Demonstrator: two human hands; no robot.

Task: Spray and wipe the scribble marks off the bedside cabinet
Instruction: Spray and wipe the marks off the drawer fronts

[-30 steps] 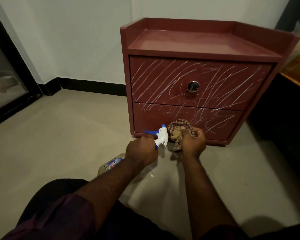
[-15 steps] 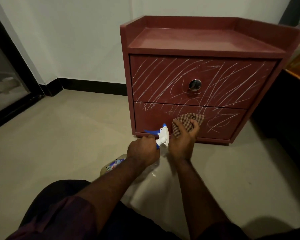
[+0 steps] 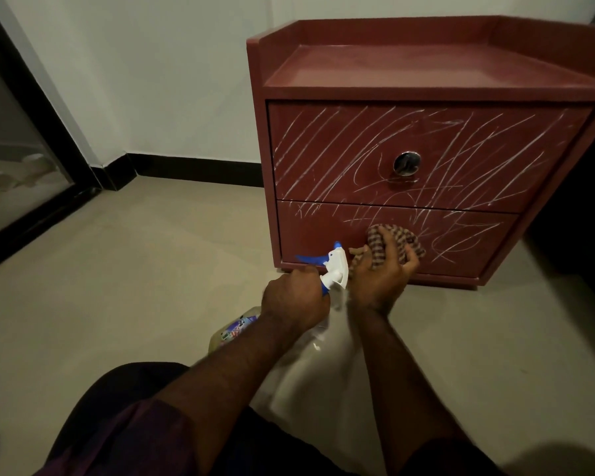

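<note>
A dark red bedside cabinet (image 3: pixel 437 77) stands on the floor with two drawer fronts covered in white scribble marks (image 3: pixel 323 152). The upper drawer has a round metal knob (image 3: pixel 406 163). My right hand (image 3: pixel 378 273) grips a checked brown cloth (image 3: pixel 397 238) and presses it against the lower drawer front (image 3: pixel 310 231). My left hand (image 3: pixel 294 298) grips the neck of a spray bottle (image 3: pixel 334 269) with a white head and blue trigger. Its nozzle points at the lower drawer. The bottle's body (image 3: pixel 234 329) shows partly under my left forearm.
The beige floor (image 3: pixel 134 286) spreads to the left and in front of the cabinet. A white wall with black skirting (image 3: pixel 193 166) runs behind. A dark-framed glass door (image 3: pixel 21 159) is at the left. Dark furniture (image 3: pixel 577 214) stands close on the cabinet's right.
My right hand rose with the cloth from the cabinet's base onto the lower drawer front and shifted right. The left hand with the spray bottle stayed nearly still.
</note>
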